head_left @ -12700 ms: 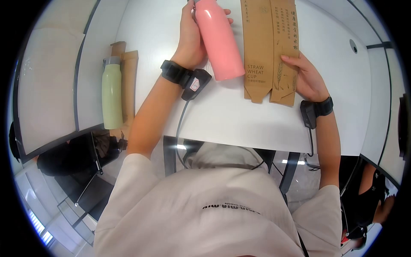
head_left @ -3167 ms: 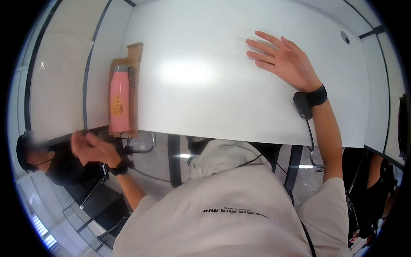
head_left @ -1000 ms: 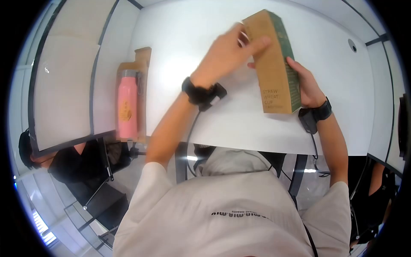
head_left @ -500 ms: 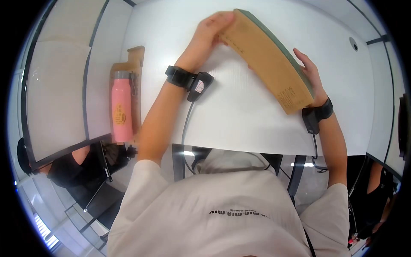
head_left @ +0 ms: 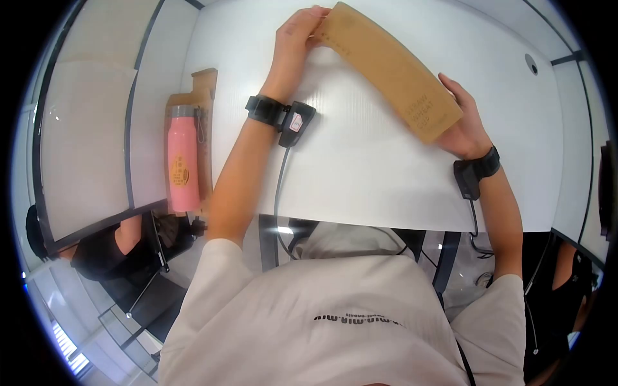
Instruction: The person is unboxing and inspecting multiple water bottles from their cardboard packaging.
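A long brown cardboard box [head_left: 393, 74] with dark printing slants over the white table, its upper end at the left. At that upper end my left hand [head_left: 300, 35] grips the box, its fingers partly behind the edge. The lower right end rests in my right hand [head_left: 465, 125], whose thumb points up along the side while the other fingers are hidden under the box. Both wrists wear black straps with small cabled devices.
On the white table [head_left: 347, 186], a pink bottle [head_left: 184, 161] with a grey lid lies at the left on flattened cardboard [head_left: 205, 87]. Grey partitions flank the table. Other people are partly visible at the lower left and right, beyond the partitions.
The box has moved a little left and up and has turned, so its green side no longer shows. My left hand has shifted left with it, and more of my right palm shows beneath.
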Tool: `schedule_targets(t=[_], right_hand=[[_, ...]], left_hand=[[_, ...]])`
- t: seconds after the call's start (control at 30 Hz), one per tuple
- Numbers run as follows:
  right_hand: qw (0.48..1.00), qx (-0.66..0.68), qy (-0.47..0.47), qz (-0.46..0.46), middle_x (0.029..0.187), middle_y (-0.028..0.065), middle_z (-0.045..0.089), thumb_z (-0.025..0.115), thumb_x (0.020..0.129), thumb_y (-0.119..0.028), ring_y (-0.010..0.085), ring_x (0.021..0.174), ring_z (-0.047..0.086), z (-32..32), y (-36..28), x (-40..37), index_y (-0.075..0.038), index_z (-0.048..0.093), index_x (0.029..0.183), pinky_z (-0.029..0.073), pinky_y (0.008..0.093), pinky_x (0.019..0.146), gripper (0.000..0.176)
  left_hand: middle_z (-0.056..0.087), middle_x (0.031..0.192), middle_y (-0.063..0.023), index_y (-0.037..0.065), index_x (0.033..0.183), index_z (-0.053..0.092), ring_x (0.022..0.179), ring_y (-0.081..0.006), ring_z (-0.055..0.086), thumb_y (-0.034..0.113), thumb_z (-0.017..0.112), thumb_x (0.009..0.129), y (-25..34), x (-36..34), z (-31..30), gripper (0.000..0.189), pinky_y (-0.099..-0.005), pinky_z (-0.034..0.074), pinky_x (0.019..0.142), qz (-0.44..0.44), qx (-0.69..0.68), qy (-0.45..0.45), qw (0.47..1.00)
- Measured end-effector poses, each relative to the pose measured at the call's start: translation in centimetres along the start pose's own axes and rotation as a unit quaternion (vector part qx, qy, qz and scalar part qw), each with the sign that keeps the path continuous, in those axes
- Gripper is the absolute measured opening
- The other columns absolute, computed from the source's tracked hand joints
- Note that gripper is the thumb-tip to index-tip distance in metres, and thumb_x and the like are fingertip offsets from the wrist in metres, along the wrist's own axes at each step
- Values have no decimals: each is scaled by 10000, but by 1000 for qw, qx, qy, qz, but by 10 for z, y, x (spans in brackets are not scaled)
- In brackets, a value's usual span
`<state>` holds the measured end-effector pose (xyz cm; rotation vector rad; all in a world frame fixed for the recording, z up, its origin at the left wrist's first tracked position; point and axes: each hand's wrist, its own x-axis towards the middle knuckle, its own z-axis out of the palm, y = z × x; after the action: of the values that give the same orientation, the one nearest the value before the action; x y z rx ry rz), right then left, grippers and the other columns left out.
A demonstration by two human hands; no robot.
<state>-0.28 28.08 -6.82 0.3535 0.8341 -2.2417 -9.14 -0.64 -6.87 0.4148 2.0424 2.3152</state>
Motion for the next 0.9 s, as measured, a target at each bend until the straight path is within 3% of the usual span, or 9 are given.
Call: schedule_targets(t=[0.1,0.13,0.23,0.33,0.43,0.47,0.67,0.8,0.9], right_hand=[[1000,16,24,7,1223,63,616,578,956,-478,169,1104,546,10,-1,-1,-37,567,1296,443,330,925,558],[1000,17,6,18,1214,59,622,573,950,-512,162,1097,546,7,-1,-1,-31,573,1294,445,330,915,591],[1000,3,-12,21,1189,66,644,548,953,-544,177,1058,570,7,-4,-6,-18,605,1267,451,321,913,615],[997,22,-60,38,1166,65,660,546,944,-569,181,1032,580,0,-6,-4,-20,628,1242,454,315,906,630],[1000,13,2,23,1156,62,666,553,928,-593,179,1037,578,5,-6,-6,-25,638,1231,454,312,898,649],[999,18,-23,28,1158,61,668,557,916,-611,178,1040,577,-1,-6,-4,-32,645,1226,454,312,896,662],[999,22,-1,26,1149,59,674,562,916,-596,181,1038,587,5,-6,-6,-37,658,1209,453,316,900,637],[1000,16,13,24,1151,63,676,570,920,-571,183,1036,594,6,-5,-7,-34,649,1220,454,315,906,620],[999,5,-30,23,1160,68,677,572,934,-527,184,1048,597,2,-5,-8,-27,654,1198,457,313,907,571]], left_hand=[[648,1088,-35,5,1216,625,1037,-115,572,435,493,1015,3,-6,3,493,-282,429,963,-6,115,-17,993],[641,974,-22,30,1115,654,943,-103,553,491,603,945,2,-4,5,494,-242,428,850,-1,101,-14,995],[641,985,-31,30,1111,647,944,-115,549,510,614,933,9,-9,4,513,-253,422,876,-45,127,-29,990],[635,1026,-39,33,1133,637,983,-132,539,555,537,953,8,-5,-1,562,-272,402,917,-44,143,-37,988],[624,1092,-50,38,1163,631,1049,-146,524,577,444,976,11,-6,0,600,-294,381,964,-85,112,-33,990],[620,1118,-55,42,1175,629,1070,-154,520,579,441,976,12,-6,-1,603,-303,378,981,-77,130,-37,988],[620,1143,-50,52,1204,614,1099,-166,523,595,494,953,24,-11,-3,610,-312,361,1020,-100,129,-92,982],[621,1171,-48,55,1222,606,1111,-155,532,600,515,942,20,-17,-11,620,-301,374,1012,-105,120,-72,985],[628,1147,-53,34,1210,604,1076,-148,549,591,543,934,16,-13,-13,625,-294,391,992,-92,75,-101,988]])
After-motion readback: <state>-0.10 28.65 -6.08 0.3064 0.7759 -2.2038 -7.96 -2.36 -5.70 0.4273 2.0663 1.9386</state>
